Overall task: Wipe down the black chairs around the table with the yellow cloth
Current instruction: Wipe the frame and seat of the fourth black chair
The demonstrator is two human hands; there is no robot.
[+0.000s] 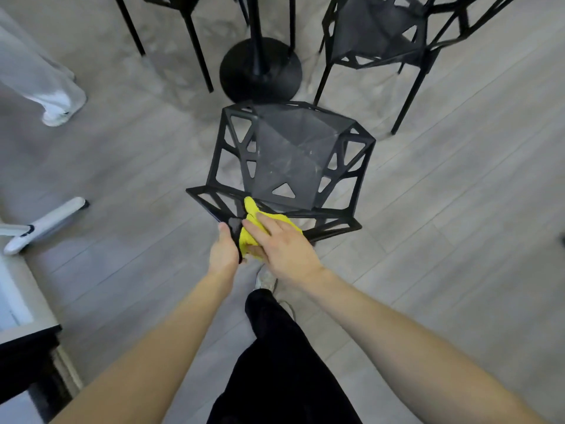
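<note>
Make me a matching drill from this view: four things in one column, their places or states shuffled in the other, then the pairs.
1. crumpled yellow cloth
2. round black table base
3. left hand
4. white sneaker of another person

A. on the floor beyond the nearest black lattice chair
B. far left on the grey floor
C. pressed on the chair's backrest under the right hand
D. grips the backrest edge

Pairs: 1-C, 2-A, 3-D, 4-B
</note>
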